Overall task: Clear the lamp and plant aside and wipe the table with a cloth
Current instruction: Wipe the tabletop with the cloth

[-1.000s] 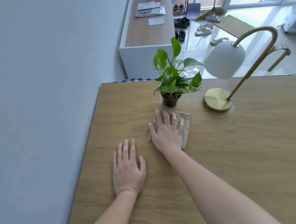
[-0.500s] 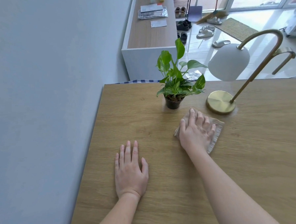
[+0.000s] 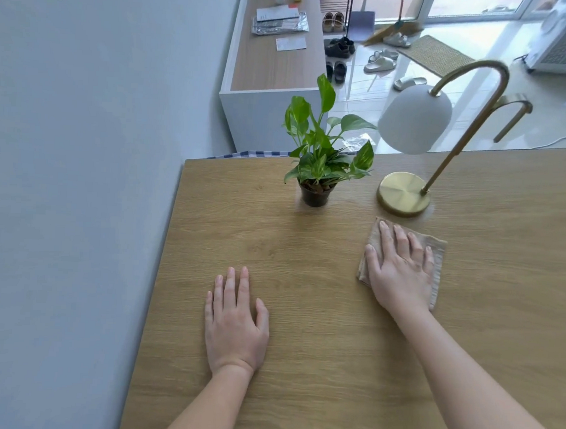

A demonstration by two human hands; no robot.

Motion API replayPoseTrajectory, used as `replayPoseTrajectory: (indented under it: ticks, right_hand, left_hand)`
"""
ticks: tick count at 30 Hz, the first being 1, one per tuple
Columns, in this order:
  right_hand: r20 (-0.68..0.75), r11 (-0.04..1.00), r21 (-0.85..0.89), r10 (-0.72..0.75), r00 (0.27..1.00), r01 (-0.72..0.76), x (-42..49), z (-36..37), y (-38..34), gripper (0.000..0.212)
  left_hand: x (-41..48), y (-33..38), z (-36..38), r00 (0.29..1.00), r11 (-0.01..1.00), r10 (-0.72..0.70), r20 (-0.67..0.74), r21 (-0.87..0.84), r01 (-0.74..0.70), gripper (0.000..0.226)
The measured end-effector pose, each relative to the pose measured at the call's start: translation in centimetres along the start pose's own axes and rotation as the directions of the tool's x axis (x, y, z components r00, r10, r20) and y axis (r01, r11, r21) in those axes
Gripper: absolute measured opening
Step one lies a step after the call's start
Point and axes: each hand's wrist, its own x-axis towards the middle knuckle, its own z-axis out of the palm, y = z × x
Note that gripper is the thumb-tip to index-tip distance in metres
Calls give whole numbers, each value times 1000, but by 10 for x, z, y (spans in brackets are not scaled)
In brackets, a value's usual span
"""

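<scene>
The left hand (image 3: 234, 326) lay flat and empty on the desk (image 3: 298, 395), probably bracing the person's lean. Further out, the right hand (image 3: 398, 269) pressed open-palmed on the folded cloth (image 3: 437, 255), its grip spread rather than closed, so the cloth lay directly beneath it. Beyond stood the plant (image 3: 320, 157) and, just past the cloth, the lamp (image 3: 404, 194), apparently set aside for wiping.

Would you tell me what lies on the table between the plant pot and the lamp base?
Nothing: in the head view, bare wooden table separates the plant pot from the brass lamp base.
</scene>
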Motion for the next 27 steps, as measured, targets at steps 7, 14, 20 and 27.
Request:
replayPoseTrajectory:
  ticks: [7, 14, 20, 27]
  right_hand:
    - [-22, 996, 7, 86, 996, -86, 7, -15, 57, 66]
    - [-9, 995, -5, 102, 995, -102, 30, -25, 83, 67]
    - [18, 998, -13, 70, 997, -69, 63, -35, 107, 65]
    - [42, 1000, -22, -11, 999, 12, 107, -48, 133, 60]
  left_hand:
    - [3, 20, 0, 997, 997, -78, -21, 11, 78, 66]
    - [24, 107, 7, 995, 994, 81, 61, -81, -76, 66]
    - [48, 183, 21, 979, 983, 146, 145, -132, -127, 69]
    - [46, 195, 34, 987, 994, 98, 125, -69, -90, 72]
